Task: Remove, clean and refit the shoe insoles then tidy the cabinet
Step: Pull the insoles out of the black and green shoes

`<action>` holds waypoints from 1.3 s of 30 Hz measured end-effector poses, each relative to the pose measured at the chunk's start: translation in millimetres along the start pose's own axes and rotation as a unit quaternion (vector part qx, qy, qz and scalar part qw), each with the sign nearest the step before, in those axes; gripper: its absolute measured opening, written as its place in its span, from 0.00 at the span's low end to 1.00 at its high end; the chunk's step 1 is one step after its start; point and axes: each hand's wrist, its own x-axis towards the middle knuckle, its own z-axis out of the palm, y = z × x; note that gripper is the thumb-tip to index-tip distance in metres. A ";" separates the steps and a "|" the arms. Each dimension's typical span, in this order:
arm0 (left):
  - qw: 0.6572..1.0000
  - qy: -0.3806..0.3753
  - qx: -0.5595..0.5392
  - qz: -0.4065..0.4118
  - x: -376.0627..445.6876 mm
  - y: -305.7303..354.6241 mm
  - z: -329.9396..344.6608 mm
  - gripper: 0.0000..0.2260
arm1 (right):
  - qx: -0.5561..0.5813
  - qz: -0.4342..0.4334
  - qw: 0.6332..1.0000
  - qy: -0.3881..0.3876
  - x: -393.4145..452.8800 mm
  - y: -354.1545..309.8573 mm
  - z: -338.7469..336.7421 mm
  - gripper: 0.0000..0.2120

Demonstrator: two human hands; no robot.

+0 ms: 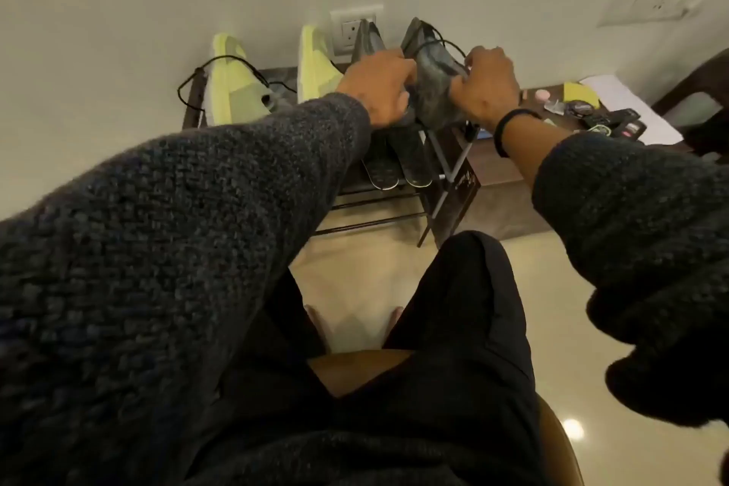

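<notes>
Fingers of both hands curl around a dark grey mottled shoe (432,89) with black laces, the left hand (378,91) gripping its near side and the right hand (486,89) its far side. The shoe stands heel-down on the top edge of a dark metal-framed shoe rack (445,170), close against the pale wall (157,12) (little room behind it). Just left, touching the left hand, stands a second dark grey shoe (369,39); further left are two pale yellow-green shoes (232,83), upright, well apart from the hands. Two dark insoles (394,166) lie side by side on the shelf below the hands. To the right, a low brown table (501,166) holds papers and small clutter. A black band circles the right wrist.
</notes>
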 end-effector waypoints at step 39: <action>0.984 -0.123 0.132 0.003 34.2 -0.4 -14.5 0.26 | 0.084 -0.093 0.990 -0.071 11.5 25.4 -27.9 0.21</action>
